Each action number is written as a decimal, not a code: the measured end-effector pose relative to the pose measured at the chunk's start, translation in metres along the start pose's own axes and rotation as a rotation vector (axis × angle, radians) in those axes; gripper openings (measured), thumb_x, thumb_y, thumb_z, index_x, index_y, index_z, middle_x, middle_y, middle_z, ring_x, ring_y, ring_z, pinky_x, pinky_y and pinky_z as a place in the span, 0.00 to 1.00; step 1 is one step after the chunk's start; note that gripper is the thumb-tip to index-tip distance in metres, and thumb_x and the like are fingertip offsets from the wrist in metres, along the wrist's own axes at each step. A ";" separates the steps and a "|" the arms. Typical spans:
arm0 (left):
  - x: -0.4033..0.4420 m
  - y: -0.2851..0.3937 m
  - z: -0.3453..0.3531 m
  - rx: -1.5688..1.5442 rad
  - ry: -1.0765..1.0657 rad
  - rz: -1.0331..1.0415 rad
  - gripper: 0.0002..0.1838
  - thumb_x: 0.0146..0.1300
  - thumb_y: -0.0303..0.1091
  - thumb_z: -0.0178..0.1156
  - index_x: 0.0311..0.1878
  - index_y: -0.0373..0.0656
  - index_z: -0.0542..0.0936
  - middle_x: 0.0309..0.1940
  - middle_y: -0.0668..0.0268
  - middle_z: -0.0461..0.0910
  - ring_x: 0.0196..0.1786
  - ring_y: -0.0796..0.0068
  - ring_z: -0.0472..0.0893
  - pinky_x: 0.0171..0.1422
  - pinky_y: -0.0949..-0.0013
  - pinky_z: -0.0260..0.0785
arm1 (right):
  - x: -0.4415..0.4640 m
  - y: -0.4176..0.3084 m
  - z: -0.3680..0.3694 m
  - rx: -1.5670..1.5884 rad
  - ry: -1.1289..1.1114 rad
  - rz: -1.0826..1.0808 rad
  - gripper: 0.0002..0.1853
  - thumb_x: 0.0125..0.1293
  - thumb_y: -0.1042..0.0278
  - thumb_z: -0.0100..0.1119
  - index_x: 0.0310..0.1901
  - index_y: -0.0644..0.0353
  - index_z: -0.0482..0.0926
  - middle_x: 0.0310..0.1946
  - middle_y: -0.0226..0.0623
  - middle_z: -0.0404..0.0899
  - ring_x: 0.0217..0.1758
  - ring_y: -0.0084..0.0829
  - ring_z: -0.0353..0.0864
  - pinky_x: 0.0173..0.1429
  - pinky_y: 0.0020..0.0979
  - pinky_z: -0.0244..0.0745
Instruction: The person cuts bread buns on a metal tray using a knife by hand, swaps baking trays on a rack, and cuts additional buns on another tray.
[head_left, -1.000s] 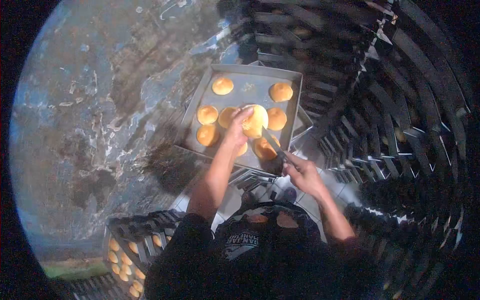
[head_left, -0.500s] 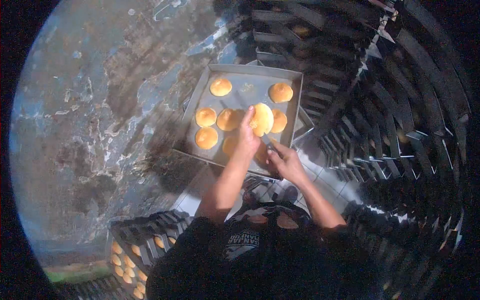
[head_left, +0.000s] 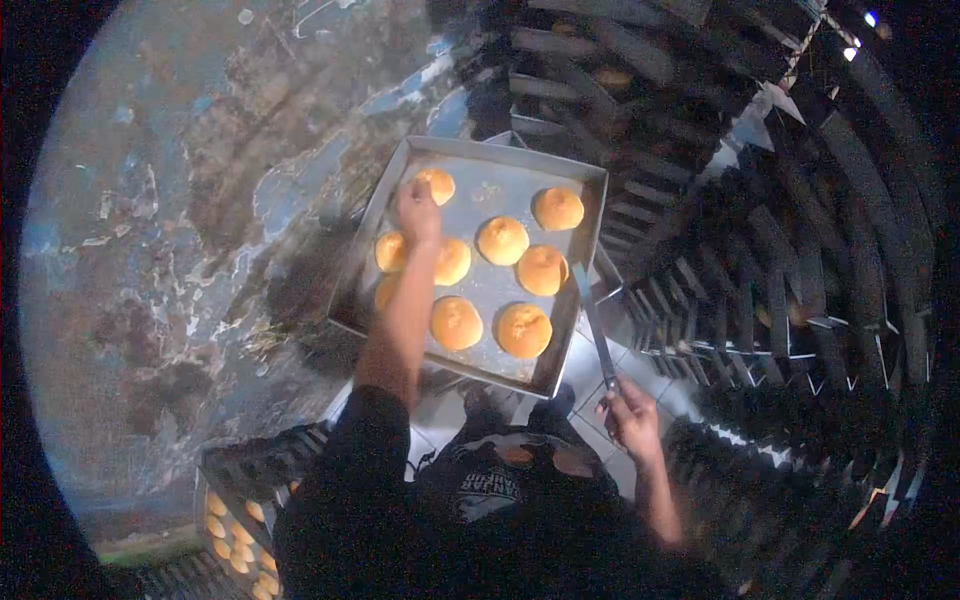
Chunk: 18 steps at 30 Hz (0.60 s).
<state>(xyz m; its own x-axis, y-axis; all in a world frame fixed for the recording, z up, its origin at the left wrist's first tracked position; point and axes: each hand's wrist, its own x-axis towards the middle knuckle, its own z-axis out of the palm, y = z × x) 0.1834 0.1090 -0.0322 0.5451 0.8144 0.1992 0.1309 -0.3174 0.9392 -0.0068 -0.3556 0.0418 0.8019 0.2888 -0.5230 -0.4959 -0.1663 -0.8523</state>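
Bun (head_left: 438, 184), far left corner of tray (head_left: 500, 172): touched with left hand (head_left: 418, 215), fingers bunched; couldn't tell if pinched. Gripped knife (head_left: 599, 340) in right hand (head_left: 633, 416). Needed light touch, blade clear of left hand.

Light is falling brightest on the metal tray (head_left: 490, 190) and buns (head_left: 503, 240), while the racks (head_left: 850, 170) are sinking into grainy darkness. The wide lens is curving the edges, and the left hand (head_left: 418, 211) is blurring slightly.

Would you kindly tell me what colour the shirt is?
The shirt is black with pale lettering, best seen in the head view.
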 end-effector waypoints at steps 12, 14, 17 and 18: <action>0.040 -0.025 0.022 0.454 -0.282 -0.016 0.40 0.52 0.46 0.79 0.62 0.30 0.75 0.58 0.47 0.81 0.61 0.53 0.81 0.65 0.55 0.71 | 0.020 -0.003 0.018 0.036 0.024 -0.049 0.25 0.76 0.69 0.53 0.72 0.61 0.69 0.30 0.32 0.81 0.16 0.16 0.67 0.18 0.22 0.62; 0.022 -0.017 0.021 0.348 -0.269 0.090 0.41 0.51 0.43 0.80 0.64 0.31 0.73 0.58 0.50 0.81 0.60 0.58 0.81 0.65 0.57 0.71 | 0.028 -0.007 0.024 -0.017 -0.038 -0.134 0.25 0.76 0.69 0.53 0.72 0.61 0.69 0.30 0.32 0.81 0.16 0.16 0.68 0.19 0.22 0.63; -0.019 0.044 0.001 -0.153 -0.418 -0.187 0.35 0.54 0.37 0.79 0.62 0.33 0.75 0.60 0.55 0.80 0.61 0.61 0.81 0.67 0.59 0.71 | 0.042 -0.018 0.037 -0.068 -0.088 -0.313 0.25 0.76 0.68 0.53 0.73 0.62 0.68 0.30 0.31 0.82 0.16 0.16 0.68 0.19 0.22 0.63; -0.018 0.022 0.008 -0.438 -0.458 -0.209 0.30 0.60 0.39 0.74 0.62 0.35 0.76 0.60 0.55 0.80 0.62 0.61 0.80 0.69 0.56 0.70 | 0.038 -0.038 0.045 -0.053 -0.101 -0.272 0.26 0.77 0.68 0.53 0.74 0.61 0.67 0.31 0.30 0.82 0.18 0.14 0.68 0.20 0.22 0.63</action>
<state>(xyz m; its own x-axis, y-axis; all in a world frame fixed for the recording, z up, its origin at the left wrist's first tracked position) 0.1829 0.0835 -0.0170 0.8543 0.5176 -0.0474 -0.0236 0.1297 0.9913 0.0277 -0.2961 0.0547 0.8646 0.4214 -0.2737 -0.2470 -0.1180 -0.9618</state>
